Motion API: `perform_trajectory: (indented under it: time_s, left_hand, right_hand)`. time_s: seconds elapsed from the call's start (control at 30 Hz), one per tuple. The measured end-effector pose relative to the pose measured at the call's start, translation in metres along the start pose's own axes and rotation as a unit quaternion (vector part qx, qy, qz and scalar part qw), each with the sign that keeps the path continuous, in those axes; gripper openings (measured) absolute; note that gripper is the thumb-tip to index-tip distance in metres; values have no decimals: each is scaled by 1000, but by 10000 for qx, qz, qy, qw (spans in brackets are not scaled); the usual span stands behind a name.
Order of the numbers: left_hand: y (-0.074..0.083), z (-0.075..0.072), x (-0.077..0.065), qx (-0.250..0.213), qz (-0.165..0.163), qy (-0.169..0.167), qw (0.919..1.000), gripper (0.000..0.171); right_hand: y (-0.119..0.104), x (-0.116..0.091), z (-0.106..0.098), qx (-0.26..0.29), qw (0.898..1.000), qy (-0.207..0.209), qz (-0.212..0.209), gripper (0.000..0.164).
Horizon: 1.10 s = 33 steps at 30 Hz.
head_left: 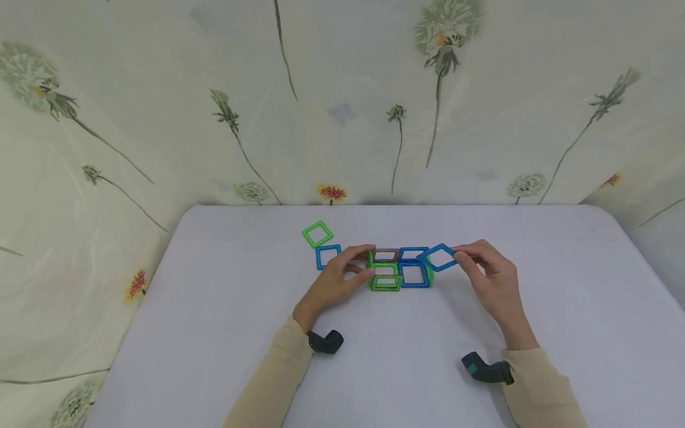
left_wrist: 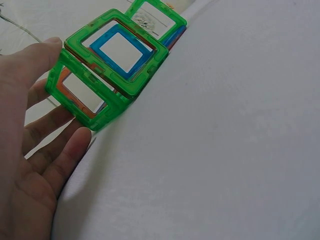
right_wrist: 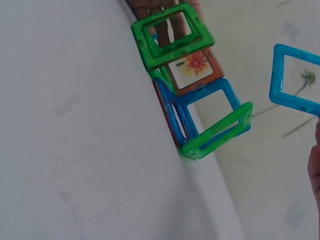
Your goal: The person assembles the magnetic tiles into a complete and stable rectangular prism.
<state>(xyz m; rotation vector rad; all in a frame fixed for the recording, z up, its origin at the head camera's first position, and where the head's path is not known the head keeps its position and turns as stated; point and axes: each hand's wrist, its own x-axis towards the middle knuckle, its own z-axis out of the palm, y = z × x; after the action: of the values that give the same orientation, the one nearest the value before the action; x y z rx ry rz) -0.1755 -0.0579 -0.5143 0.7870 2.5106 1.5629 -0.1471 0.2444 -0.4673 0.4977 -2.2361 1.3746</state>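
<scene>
A box-like structure of magnetic tiles point(head_left: 400, 268) stands on the table, built from green, blue and orange-red square frames. My left hand point(head_left: 336, 280) holds its left end, thumb at the front and index finger at the back. In the left wrist view, the left hand point(left_wrist: 37, 145) spans the green end tile point(left_wrist: 85, 107). My right hand point(head_left: 492, 279) pinches a blue square magnetic tile point(head_left: 441, 257) by one corner, raised at the structure's right end. In the right wrist view, that blue tile point(right_wrist: 276, 75) is apart from the structure, where a green tile point(right_wrist: 217, 132) forms the right end.
Left of the structure lie a loose green square tile point(head_left: 317, 234) and a blue one point(head_left: 327, 257), partly behind the left hand. A white cloth covers the table point(head_left: 396, 362). Behind it hangs a dandelion-patterned curtain point(head_left: 342, 113). Both wrists carry dark devices.
</scene>
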Motion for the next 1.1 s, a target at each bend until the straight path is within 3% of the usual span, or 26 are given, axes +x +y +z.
perform_trajectory:
  time_s: [0.4,0.6,1.1]
  left_hand:
    - [13,-2,-2,-87,-92,74,9999,50]
    - [35,-8,-7,-152,-62,4,9999,50]
    - [35,-9,-7,-172,-108,16,9998,50]
  right_hand:
    - [-5,-1,4,-213,9991,-346,77,19]
    - [-4,-3,7,-381,9981,-476,-5,21]
    - [-5,-6,13,-533,9951,-813,-154,22]
